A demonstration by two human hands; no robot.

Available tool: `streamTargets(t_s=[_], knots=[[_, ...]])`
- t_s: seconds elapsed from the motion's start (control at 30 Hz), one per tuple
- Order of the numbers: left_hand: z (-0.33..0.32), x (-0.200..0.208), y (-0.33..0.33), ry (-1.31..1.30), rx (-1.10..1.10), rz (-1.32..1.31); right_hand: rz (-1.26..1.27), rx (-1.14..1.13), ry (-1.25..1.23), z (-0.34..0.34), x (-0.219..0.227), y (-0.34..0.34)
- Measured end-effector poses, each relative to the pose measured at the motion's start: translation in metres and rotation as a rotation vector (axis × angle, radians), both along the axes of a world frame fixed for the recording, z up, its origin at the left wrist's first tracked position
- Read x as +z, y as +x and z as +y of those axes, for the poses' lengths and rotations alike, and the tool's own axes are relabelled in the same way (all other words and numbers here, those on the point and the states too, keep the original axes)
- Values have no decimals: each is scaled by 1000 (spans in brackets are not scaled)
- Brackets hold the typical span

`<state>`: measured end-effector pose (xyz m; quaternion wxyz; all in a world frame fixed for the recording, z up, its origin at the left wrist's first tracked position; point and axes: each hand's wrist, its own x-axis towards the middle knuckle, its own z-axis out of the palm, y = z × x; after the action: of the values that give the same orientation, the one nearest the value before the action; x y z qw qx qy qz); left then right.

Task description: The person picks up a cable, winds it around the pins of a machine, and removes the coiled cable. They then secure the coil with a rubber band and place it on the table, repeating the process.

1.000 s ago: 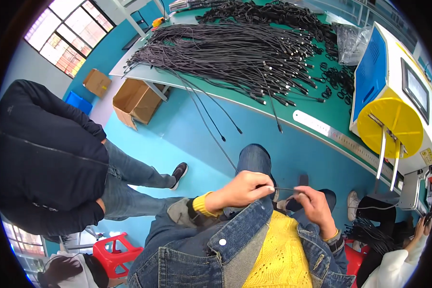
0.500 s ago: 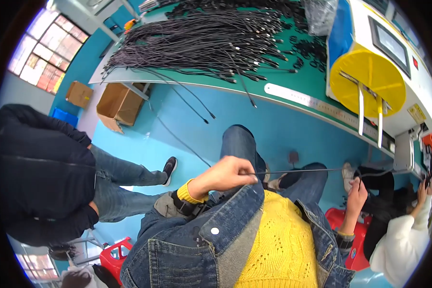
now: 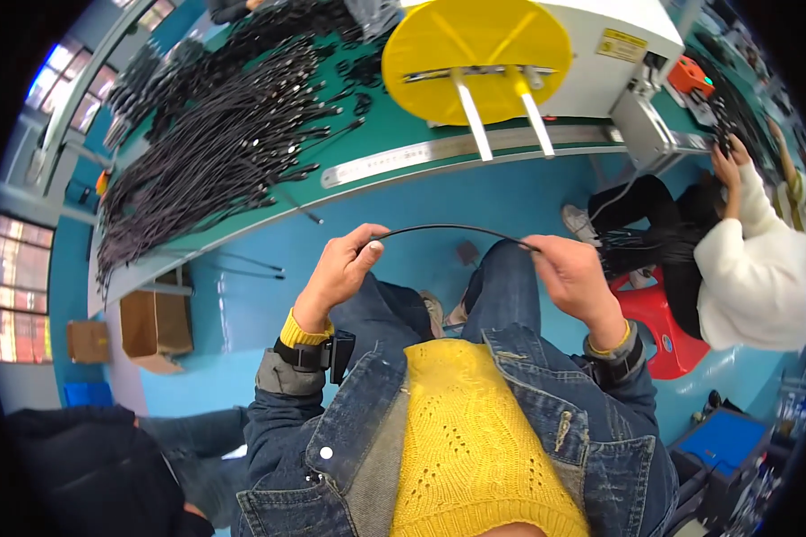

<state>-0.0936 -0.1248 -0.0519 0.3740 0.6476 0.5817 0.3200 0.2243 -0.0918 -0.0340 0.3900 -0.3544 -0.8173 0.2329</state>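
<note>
A thin black cable (image 3: 448, 226) bows upward between my hands, over my knees. My left hand (image 3: 338, 273) pinches it at one side between thumb and fingers. My right hand (image 3: 571, 276) grips the other side; its fingers mostly hide that part of the cable. Beyond them, the nearest part of the bench holds a steel ruler (image 3: 394, 164) along its edge. Above the ruler stands a white machine with a round yellow disc (image 3: 475, 45), from which two metal prongs (image 3: 473, 116) stick out.
A large heap of black cables (image 3: 206, 148) covers the green bench (image 3: 349, 143) at left, some ends hanging over its edge. A cardboard box (image 3: 157, 322) stands on the floor. A person in white (image 3: 752, 277) sits at right by a red stool (image 3: 658, 336); another person (image 3: 90, 474) is at lower left.
My view has swung right, toward the machine. My hands have come closer together and lifted; the cable, stretched straight before, now arches between them.
</note>
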Motion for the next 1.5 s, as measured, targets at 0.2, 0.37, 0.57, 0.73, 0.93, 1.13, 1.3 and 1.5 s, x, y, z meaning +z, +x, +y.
streamTargets(t_s=[0.2, 0.37, 0.57, 0.73, 0.93, 1.13, 1.3, 1.5], knots=[[24, 62, 38, 337, -159, -52, -217, -23, 418, 11, 53, -7], [12, 113, 77, 625, -195, -28, -368, -170, 673, 26, 90, -5], [17, 123, 90, 82, -204, -374, -253, -107, 766, 41, 99, -21], [57, 111, 96, 339, -20, -215, -85, -342, 834, 70, 80, -18], [117, 102, 86, 863, -122, 219, -332, -477, 634, 89, 54, -20], [123, 98, 94, 890, -41, 191, -93, -502, 505, 104, 36, -34], [132, 92, 98, 812, 4, 123, -70, -545, 495, 126, 30, -40], [140, 93, 93, 654, -8, 51, -39, -578, 483, 134, 22, -47]])
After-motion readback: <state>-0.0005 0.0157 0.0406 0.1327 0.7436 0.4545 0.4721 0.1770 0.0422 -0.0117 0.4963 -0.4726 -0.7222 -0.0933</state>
